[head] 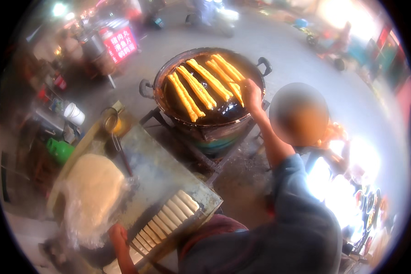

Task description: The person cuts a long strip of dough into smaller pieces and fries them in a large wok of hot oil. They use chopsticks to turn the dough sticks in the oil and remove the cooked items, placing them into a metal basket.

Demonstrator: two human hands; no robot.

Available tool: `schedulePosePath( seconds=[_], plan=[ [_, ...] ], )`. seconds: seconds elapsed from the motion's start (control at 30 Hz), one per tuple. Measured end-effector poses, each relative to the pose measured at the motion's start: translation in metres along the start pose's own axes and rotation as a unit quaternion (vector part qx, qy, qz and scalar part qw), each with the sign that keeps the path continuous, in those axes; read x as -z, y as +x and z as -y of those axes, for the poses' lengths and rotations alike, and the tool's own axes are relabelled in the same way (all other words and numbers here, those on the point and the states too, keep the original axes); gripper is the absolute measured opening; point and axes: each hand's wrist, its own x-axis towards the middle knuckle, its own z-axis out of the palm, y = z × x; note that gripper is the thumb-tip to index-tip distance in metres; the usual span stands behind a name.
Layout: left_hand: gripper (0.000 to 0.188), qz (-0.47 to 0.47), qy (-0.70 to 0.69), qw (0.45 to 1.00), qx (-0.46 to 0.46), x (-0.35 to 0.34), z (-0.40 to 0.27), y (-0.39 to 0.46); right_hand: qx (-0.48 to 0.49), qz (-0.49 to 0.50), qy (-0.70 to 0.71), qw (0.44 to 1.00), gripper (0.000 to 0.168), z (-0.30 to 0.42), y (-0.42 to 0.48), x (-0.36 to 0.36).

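Note:
Several golden fried dough sticks (191,87) lie side by side in dark oil in a large two-handled wok (159,97). My right hand (251,94) is closed over the wok's right side, against the ends of the rightmost sticks; whether it grips a tool is hidden. On the metal-topped table (150,154), a row of cut raw dough strips (166,217) runs along the near edge. My left hand (118,236) is at the row's left end, closed around a thin dark tool (138,250) that slants down to the right. A large dough slab (94,185) lies partly under clear plastic.
A wire strainer (110,121) with a long handle rests at the table's far corner. The wok sits on a drum-like stove (212,144) within a metal frame (205,162). A white bucket (74,113) and green container (60,150) stand left. A blurred round patch covers the area right of my forearm.

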Motion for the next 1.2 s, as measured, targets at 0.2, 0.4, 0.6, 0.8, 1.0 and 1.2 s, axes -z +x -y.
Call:
schedulePosePath(
  seconds=[0.2, 0.4, 0.6, 0.8, 1.0, 1.2],
  plan=[
    [0.03, 0.031, -0.028, 0.999, 0.005, -0.005, 0.0, 0.008, -0.016, 0.088, 0.102, 0.991, 0.014, -0.061, 0.01, -0.016],
    [0.02, 0.001, -0.02, 1.0, -0.001, -0.004, 0.002, 0.011, -0.214, -0.014, 0.217, 0.952, 0.028, -0.06, 0.037, 0.024],
    [0.022, 0.01, -0.04, 0.999, -0.006, -0.009, 0.002, 0.015, -0.241, -0.063, 0.131, 0.96, 0.032, -0.101, 0.038, 0.024],
    [0.022, -0.005, -0.051, 0.999, -0.006, -0.016, 0.001, 0.013, -0.182, -0.007, 0.07, 0.981, 0.025, -0.096, 0.023, 0.026],
    [0.024, 0.014, -0.039, 0.999, -0.012, -0.01, 0.002, 0.013, 0.015, 0.066, 0.052, 0.996, 0.012, -0.053, 0.003, 0.027],
    [0.027, 0.021, -0.052, 0.998, -0.019, -0.008, 0.005, 0.011, 0.042, 0.017, 0.136, 0.99, 0.009, -0.026, 0.0, 0.01]
  ],
)
